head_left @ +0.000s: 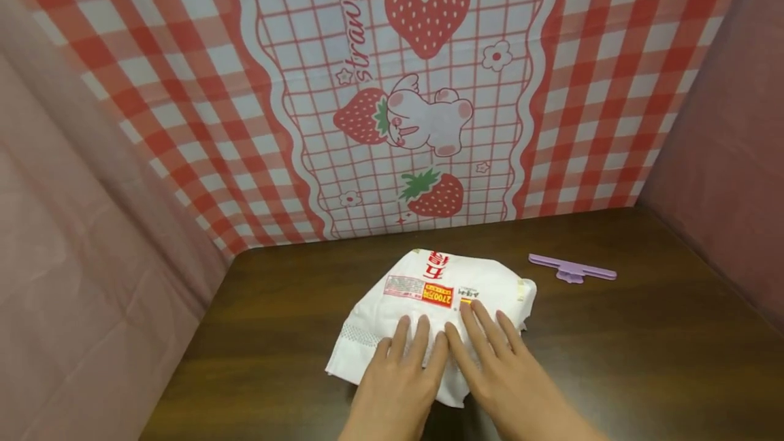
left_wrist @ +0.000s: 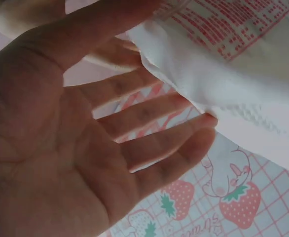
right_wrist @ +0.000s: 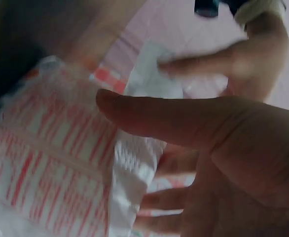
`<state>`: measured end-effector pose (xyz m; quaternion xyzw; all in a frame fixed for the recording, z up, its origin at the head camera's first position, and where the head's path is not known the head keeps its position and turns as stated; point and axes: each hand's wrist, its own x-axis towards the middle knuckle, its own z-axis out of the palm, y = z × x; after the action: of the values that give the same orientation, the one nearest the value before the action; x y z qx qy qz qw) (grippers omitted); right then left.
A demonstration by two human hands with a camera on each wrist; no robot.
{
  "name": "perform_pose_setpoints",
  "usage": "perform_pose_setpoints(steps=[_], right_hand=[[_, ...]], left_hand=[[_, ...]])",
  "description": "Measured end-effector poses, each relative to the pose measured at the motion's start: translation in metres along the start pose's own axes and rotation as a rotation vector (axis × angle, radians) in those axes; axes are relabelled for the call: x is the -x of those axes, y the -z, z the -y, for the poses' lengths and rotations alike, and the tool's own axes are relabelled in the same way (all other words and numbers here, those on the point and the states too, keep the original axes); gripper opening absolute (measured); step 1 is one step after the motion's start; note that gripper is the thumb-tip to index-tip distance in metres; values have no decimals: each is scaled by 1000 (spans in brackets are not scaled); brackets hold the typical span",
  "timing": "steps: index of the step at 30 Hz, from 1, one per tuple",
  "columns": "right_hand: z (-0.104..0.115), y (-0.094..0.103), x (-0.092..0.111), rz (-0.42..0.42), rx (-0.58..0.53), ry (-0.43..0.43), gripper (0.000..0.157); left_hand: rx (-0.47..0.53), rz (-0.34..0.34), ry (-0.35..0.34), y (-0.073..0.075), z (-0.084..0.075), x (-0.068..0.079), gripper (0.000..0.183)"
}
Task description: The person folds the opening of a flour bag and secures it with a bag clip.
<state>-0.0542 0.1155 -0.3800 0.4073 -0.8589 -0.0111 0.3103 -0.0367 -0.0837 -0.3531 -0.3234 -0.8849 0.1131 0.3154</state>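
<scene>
A white plastic bag (head_left: 465, 278) with red and yellow print lies on the dark table, its near side partly hidden under both hands. My left hand (head_left: 401, 376) reaches over the near part with its fingers extended and fingertips on the plastic. Beside it, my right hand (head_left: 505, 366) spreads its straight fingers over the bag too. In the left wrist view, the left hand's fingertips meet the bag's edge. The right wrist view has the thumb of the right hand (right_wrist: 223, 143) in front of the bag's white end flap (right_wrist: 129, 173), with other fingers behind it.
A purple bag clip (head_left: 572, 269) lies on the table (head_left: 643, 332) to the right of the bag. Behind the table hangs a strawberry-print cloth (head_left: 422, 107) with red checked borders. Pink fabric (head_left: 79, 223) covers the left side, and another pink panel (head_left: 723, 155) stands at the right.
</scene>
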Motion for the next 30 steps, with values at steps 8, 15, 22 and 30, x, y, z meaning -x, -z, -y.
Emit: perform_pose_setpoints(steps=[8, 15, 22, 30], right_hand=[[6, -7, -2, -110, 63, -10, 70], [4, 3, -9, -147, 80, 20, 66], [2, 13, -13, -164, 54, 29, 62], [1, 18, -20, -237, -4, 39, 58]], left_hand=[[2, 62, -30, 6, 5, -2, 62], [49, 104, -17, 15, 12, -2, 58], [54, 79, -7, 20, 15, -2, 52], [67, 98, 2, 23, 17, -1, 51]])
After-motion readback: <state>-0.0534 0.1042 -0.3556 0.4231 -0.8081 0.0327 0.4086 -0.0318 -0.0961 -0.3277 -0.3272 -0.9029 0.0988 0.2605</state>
